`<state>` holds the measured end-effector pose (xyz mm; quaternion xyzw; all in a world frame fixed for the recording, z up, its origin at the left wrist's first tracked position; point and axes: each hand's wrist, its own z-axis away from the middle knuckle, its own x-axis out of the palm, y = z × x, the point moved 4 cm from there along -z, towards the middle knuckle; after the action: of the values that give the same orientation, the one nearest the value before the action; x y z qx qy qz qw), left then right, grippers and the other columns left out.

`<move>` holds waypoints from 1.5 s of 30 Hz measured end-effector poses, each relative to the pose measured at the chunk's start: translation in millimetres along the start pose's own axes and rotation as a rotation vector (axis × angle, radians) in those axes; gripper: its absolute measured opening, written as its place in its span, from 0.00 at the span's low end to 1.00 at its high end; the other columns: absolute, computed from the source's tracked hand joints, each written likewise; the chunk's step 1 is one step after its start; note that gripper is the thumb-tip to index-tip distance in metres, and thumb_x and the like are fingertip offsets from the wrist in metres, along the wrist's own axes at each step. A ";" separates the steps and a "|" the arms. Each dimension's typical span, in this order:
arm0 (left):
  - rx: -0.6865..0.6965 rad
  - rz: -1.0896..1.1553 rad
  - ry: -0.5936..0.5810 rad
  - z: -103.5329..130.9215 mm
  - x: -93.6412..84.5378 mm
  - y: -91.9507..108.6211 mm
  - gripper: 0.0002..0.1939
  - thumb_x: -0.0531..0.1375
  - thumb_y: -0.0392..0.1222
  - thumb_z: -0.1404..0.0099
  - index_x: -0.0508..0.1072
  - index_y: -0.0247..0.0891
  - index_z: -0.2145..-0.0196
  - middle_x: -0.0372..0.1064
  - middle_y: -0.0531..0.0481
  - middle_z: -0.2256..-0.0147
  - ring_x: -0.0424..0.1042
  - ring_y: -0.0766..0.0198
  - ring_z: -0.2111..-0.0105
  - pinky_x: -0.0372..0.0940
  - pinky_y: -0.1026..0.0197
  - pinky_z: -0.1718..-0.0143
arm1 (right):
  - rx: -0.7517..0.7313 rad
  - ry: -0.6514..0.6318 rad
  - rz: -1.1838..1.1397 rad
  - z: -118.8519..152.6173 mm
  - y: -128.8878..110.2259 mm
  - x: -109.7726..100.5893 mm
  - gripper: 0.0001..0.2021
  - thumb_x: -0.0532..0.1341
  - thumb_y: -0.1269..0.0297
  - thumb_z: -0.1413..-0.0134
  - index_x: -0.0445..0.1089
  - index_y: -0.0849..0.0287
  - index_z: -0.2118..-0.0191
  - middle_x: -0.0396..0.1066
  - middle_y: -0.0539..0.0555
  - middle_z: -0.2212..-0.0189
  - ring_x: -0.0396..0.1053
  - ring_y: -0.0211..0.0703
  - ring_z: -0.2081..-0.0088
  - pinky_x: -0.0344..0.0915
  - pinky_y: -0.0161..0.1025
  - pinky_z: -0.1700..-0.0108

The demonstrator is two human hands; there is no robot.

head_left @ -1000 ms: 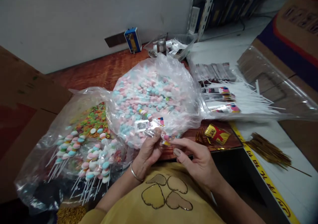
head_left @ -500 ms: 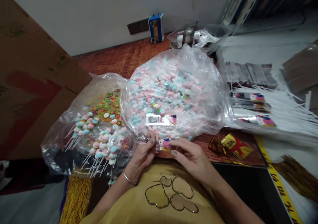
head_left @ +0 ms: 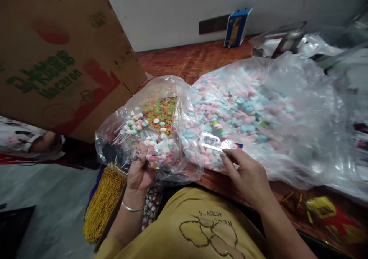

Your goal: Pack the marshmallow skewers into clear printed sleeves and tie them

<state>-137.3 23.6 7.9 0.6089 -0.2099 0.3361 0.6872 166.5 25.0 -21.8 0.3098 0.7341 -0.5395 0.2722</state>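
- Left hand (head_left: 140,171): grip pinched, thumb against fingers, holding a clear printed wrapper (head_left: 154,160), pink and yellow on it; wrapper is up in front of the smaller bag.
- Right hand (head_left: 250,174): fingertips at the lower edge of a flat white-and-clear packet (head_left: 211,141); thumb and forefinger close together, but can't tell if the grip actually pinches it or just touches.
- Packet lies on the big clear bag (head_left: 319,109), barcode-like print at its left end, coloured print at its right.
- Big bag is full of pink and blue candies (head_left: 241,109); a short candy row (head_left: 217,128) shows just above the packet.
- Smaller bag (head_left: 169,82), left of the big one and touching it: small multicolour ring pieces (head_left: 161,111).
- Candy skewers (head_left: 134,124) on the smaller bag, white sticks toward lower left; more candies near the left hand, partly hidden.
- Both bags sit on the reddish-brown worktop (head_left: 184,65).
- Behind: blue box (head_left: 238,27) near the wall.
- Left side: large cardboard box (head_left: 94,25); yellow fringe (head_left: 105,201) below the worktop.
- Lower right: yellow-and-red pack (head_left: 333,213), blurry.
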 end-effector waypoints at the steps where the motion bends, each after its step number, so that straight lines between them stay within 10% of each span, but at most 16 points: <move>1: 0.011 0.007 0.004 0.6 -5.2 3.4 0.21 0.78 0.39 0.53 0.68 0.37 0.73 0.64 0.58 0.75 0.65 0.73 0.76 0.64 0.70 0.75 | 0.024 0.033 0.092 -4.0 3.8 -1.1 0.13 0.56 0.59 0.32 0.75 0.59 0.53 0.79 0.57 0.60 0.75 0.48 0.64 0.63 0.40 0.65; 12: -0.204 0.043 -0.037 -16.8 13.2 -49.9 0.22 0.79 0.40 0.53 0.68 0.37 0.73 0.67 0.57 0.73 0.69 0.71 0.75 0.71 0.67 0.69 | 0.072 0.008 0.700 -22.5 25.9 13.5 0.12 0.53 0.71 0.33 0.73 0.62 0.65 0.74 0.60 0.68 0.68 0.50 0.66 0.50 0.43 0.64; 18: -0.304 0.091 -0.038 -33.1 39.7 -83.6 0.20 0.77 0.35 0.50 0.67 0.35 0.73 0.65 0.57 0.75 0.64 0.74 0.78 0.63 0.72 0.77 | 0.052 0.235 0.317 8.8 23.5 -20.0 0.12 0.51 0.65 0.29 0.71 0.58 0.60 0.75 0.55 0.70 0.69 0.46 0.69 0.57 0.41 0.63; 28: -0.363 0.078 -0.137 -30.8 50.9 -108.5 0.24 0.79 0.40 0.55 0.67 0.35 0.73 0.65 0.57 0.75 0.64 0.75 0.78 0.63 0.73 0.77 | 0.217 0.213 -0.209 39.6 34.1 -34.1 0.12 0.55 0.54 0.31 0.71 0.55 0.60 0.71 0.49 0.74 0.70 0.42 0.73 0.65 0.36 0.68; 37: -0.246 0.012 -0.294 4.4 24.6 -66.3 0.25 0.78 0.48 0.52 0.65 0.36 0.77 0.62 0.54 0.76 0.65 0.70 0.78 0.61 0.67 0.76 | -0.070 0.223 0.540 -23.4 10.8 13.7 0.15 0.53 0.62 0.31 0.75 0.63 0.53 0.77 0.66 0.60 0.71 0.58 0.60 0.58 0.47 0.61; 45: 0.008 0.075 -0.368 34.6 -19.9 8.8 0.24 0.73 0.45 0.44 0.60 0.38 0.80 0.57 0.55 0.79 0.57 0.71 0.83 0.57 0.67 0.83 | -0.598 -0.024 -0.001 -65.0 -118.9 71.9 0.13 0.53 0.69 0.32 0.74 0.60 0.51 0.76 0.63 0.53 0.73 0.53 0.52 0.68 0.46 0.50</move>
<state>-153.1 -14.1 6.0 0.6545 -0.3533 0.2455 0.6218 25.8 72.2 17.1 0.2089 0.8573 -0.3030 0.3598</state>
